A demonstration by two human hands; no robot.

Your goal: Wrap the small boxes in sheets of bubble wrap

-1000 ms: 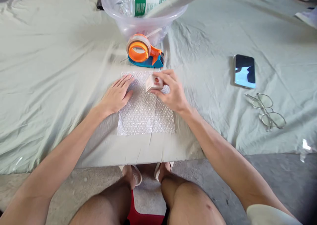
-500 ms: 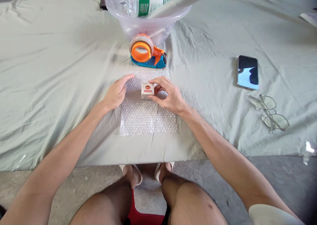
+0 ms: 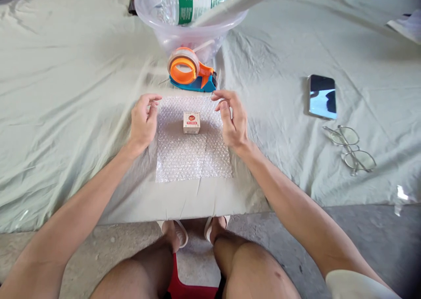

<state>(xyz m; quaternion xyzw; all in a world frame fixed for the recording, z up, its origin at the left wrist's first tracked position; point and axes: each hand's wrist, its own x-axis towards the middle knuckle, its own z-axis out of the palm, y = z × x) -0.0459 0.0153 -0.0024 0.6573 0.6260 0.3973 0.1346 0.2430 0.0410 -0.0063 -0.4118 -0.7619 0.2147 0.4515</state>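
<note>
A small white box (image 3: 191, 122) with a red emblem rests on a square sheet of bubble wrap (image 3: 194, 158), a little above its middle. My left hand (image 3: 144, 120) is at the sheet's left edge, its fingers curved toward the upper left corner and apart from the thumb. Across from it, my right hand (image 3: 234, 119) is over the upper right part of the sheet, thumb and fingers apart, holding nothing. Neither hand touches the box. Whether the fingertips touch the bubble wrap I cannot tell.
Just beyond the sheet stands an orange and blue tape dispenser (image 3: 192, 71). Behind it is a translucent plastic basin (image 3: 194, 33) holding a green-labelled bottle (image 3: 187, 5). A phone (image 3: 322, 96) and eyeglasses (image 3: 350, 147) lie to the right on the grey-green tablecloth (image 3: 276, 128).
My right hand has let go of the box and moved up and to the right. My left hand has drawn back left, off the bubble wrap. The view has shifted slightly.
</note>
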